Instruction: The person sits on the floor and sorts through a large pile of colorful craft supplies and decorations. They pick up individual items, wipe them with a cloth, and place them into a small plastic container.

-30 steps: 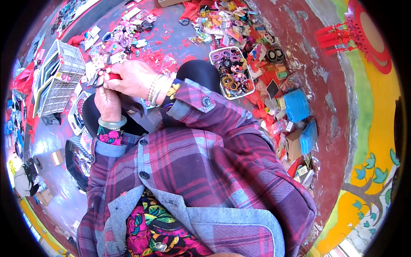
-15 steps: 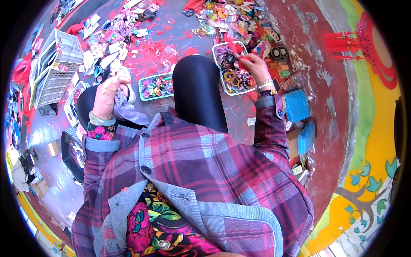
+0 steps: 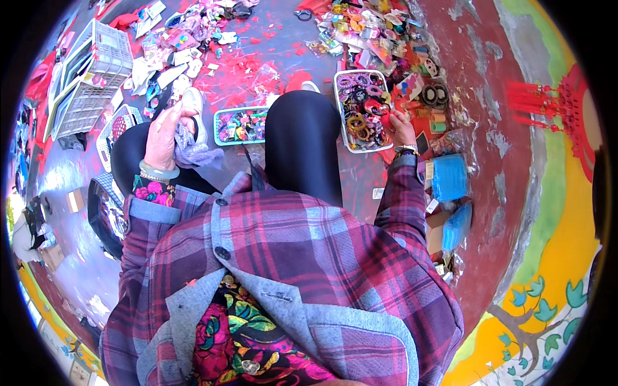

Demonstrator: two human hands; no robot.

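Note:
My left hand (image 3: 161,140) is closed near my left knee. A fuzzy lavender cloth (image 3: 198,152) hangs from its fingers. My right hand (image 3: 403,128) is at the right rim of a white basket (image 3: 339,126), fingers bent together. Something red shows at its fingertips, too small to make out. The basket is full of hair ties, with purple ones (image 3: 354,82) at the far end and a yellow-brown coiled one (image 3: 356,122) nearer me. Left of my raised knee stands a smaller light-green basket (image 3: 235,142) of small colourful items.
Piles of packaged trinkets (image 3: 360,29) lie beyond the white basket, with more (image 3: 187,32) at far left. Grey crates (image 3: 109,55) stand at left. Blue plastic packs (image 3: 449,177) lie right of my forearm. Red scraps (image 3: 248,71) litter the floor.
My right hand has moved from above the white basket's far part, back towards me and to its right rim. My left hand stays with the lavender cloth. The view has shifted slightly.

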